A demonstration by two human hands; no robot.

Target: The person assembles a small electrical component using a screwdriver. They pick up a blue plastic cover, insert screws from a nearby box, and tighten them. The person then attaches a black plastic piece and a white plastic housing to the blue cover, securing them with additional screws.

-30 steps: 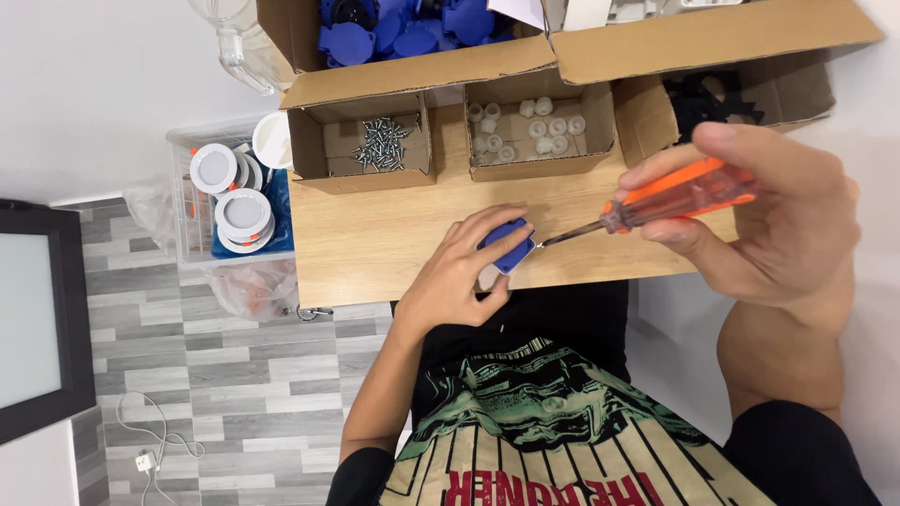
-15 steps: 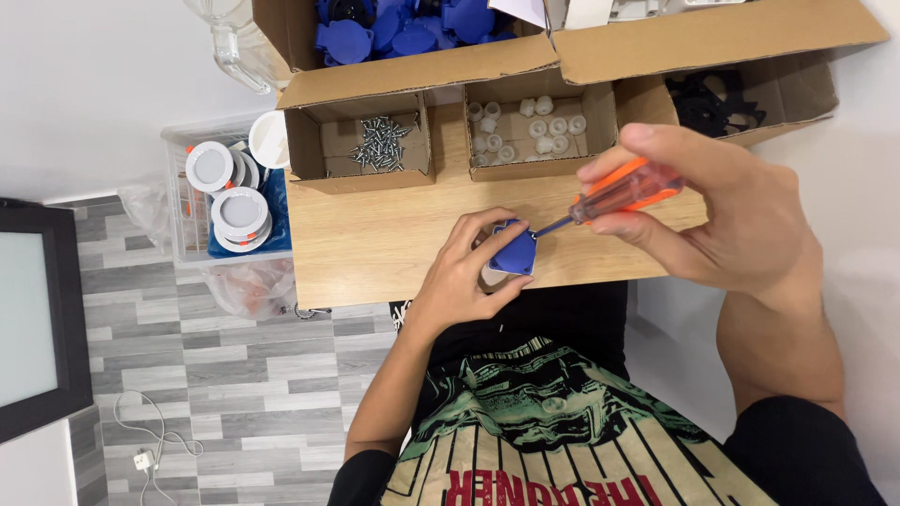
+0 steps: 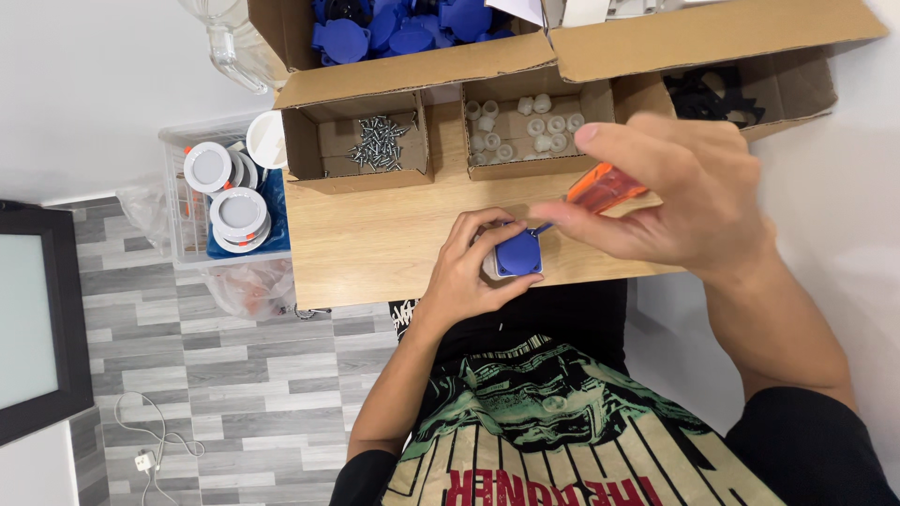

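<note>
1. Raised nearer the camera than a moment ago, the right hand grips an orange-handled screwdriver, tip on the blue cap.
2. Left hand wraps closed around the cap's white fitting at the wooden desk edge.
3. Judged: screw-driving is under way.

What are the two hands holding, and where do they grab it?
The left hand grips a small blue-capped part around its sides. The right hand holds a screwdriver by its orange handle, tip at the part.

blue cap — orange screwdriver handle
</note>
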